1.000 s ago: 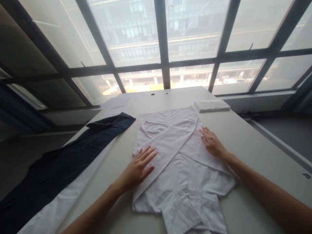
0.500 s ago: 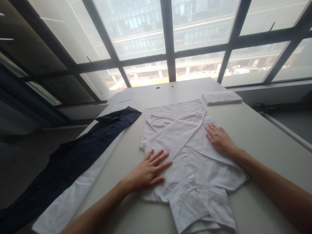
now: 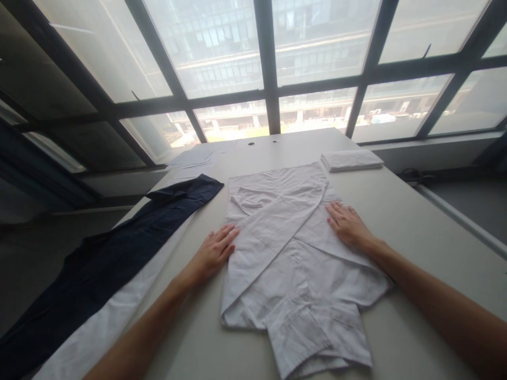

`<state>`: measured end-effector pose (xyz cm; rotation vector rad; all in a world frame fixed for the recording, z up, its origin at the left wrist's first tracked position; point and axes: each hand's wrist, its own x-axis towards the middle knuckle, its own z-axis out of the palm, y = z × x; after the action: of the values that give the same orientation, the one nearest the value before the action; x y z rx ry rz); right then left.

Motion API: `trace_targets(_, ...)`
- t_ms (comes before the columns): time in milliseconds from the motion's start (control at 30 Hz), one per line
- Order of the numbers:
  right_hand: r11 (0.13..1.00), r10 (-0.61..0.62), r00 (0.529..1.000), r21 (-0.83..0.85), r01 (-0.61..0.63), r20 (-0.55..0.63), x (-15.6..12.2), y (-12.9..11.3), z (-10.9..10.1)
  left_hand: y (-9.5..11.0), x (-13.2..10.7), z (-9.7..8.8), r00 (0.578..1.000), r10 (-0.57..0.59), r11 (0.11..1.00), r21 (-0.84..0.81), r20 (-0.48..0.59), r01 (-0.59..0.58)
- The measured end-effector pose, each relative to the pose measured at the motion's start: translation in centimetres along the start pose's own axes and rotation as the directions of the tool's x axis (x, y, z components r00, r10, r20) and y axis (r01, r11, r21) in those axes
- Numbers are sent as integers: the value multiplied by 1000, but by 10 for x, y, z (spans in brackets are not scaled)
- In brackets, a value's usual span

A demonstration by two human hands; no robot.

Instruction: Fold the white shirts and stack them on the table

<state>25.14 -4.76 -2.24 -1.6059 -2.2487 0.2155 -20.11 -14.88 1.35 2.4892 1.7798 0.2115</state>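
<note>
A white shirt (image 3: 277, 227) lies on the white table (image 3: 190, 332). Its sleeves are folded across one another, and the collar end points toward me. At the shirt's left edge rests my left hand (image 3: 214, 250), fingertips on the cloth and the fingers stretched out, holding nothing. My right hand (image 3: 348, 224) lies flat along the opposite edge with its fingers extended. Small wrinkles run through the cloth near the collar end and along the far edge.
Dark navy clothing (image 3: 119, 253) hangs over the table's left edge, with white cloth (image 3: 119, 311) beside it. A folded white cloth (image 3: 352, 160) sits at the far right. Thin white sheets (image 3: 190, 161) lie at the far left. Large windows (image 3: 225, 47) stand beyond the table.
My left hand has slid from the middle of the shirt to its left edge. The cloth there now spreads flatter toward the near left corner. My right hand stays on the right edge.
</note>
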Motion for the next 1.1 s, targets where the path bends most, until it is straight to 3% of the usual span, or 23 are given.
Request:
trace_targets(100, 957, 128, 979, 280, -79, -159, 11, 17, -13, -3, 0, 2, 1000, 4, 1000, 31, -22, -4)
trace_targets(233, 851, 382, 824, 507, -138, -418, 21, 62, -30, 16, -2, -4, 982, 115, 993, 39, -148, -110)
trace_targets(300, 830, 455, 780, 521, -198, -429, 22, 81, -30, 26, -3, -3, 970, 201, 979, 36, -138, -198)
trace_targets(367, 818, 504, 765, 506, -273, -402, 22, 93, -27, 32, -2, 2, 958, 280, 960, 23, -65, -279)
trace_targets(533, 839, 491, 803, 433, -330, -338, 21, 88, -19, 35, 1, 17, 945, 323, 946, 16, 57, -324)
trace_targets(767, 877, 444, 851, 329, -350, -280, 19, 82, -19, 37, -2, -5, 961, 273, 951, -144, -33, -275)
trace_targets(933, 914, 389, 877, 241, -328, -281, 19, 88, -12, 44, -4, -7, 929, 359, 929, -126, 88, -347)
trace_targets(1100, 931, 353, 889, 208, -301, -292, 19, 89, -11, 52, -5, -4, 941, 323, 945, -84, 102, -315)
